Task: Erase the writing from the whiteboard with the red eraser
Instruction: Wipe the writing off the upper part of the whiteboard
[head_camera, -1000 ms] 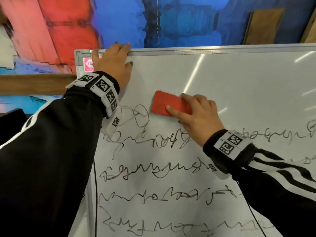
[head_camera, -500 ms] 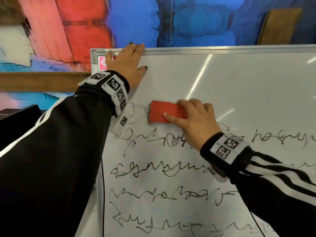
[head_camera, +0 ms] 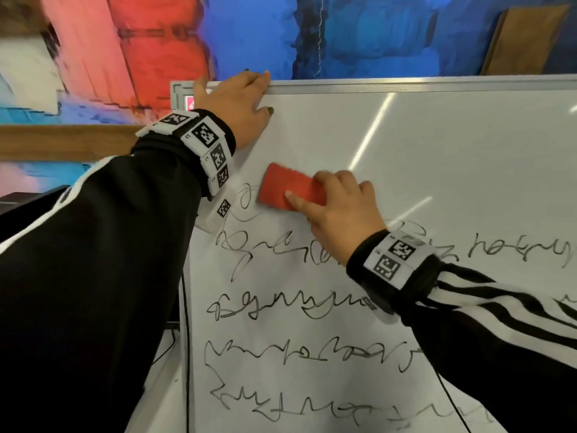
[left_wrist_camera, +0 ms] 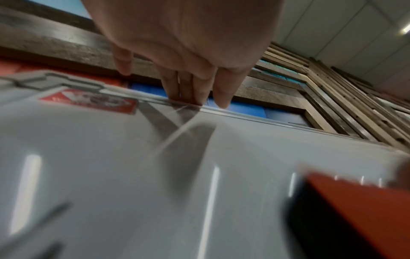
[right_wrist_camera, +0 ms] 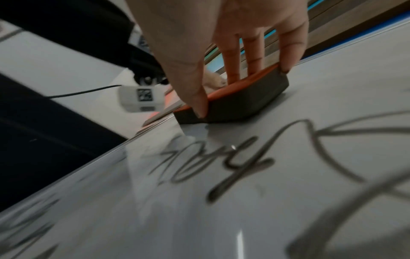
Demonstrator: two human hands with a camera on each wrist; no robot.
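Note:
The whiteboard (head_camera: 437,145) fills the head view, with several rows of black scribbled writing (head_camera: 281,304) across its lower part. My right hand (head_camera: 337,207) grips the red eraser (head_camera: 287,187) between thumb and fingers and presses it flat on the board near the top-left scribble. In the right wrist view the eraser (right_wrist_camera: 239,98) shows its dark felt side against the board, with writing (right_wrist_camera: 221,163) just below it. My left hand (head_camera: 237,104) rests with straight fingers on the board's top left corner, fingertips (left_wrist_camera: 195,98) over the metal top edge (left_wrist_camera: 244,117).
The board's left edge (head_camera: 184,307) runs down beside my left sleeve (head_camera: 93,276), with a thin black cable along it. A red label (left_wrist_camera: 88,101) sits at the top-left corner. Behind the board is a red and blue painted wall (head_camera: 281,32) with wooden planks.
My right hand has slid the eraser leftward across the top row, wiping part of the scribble there. The left hand has stayed on the board's top corner.

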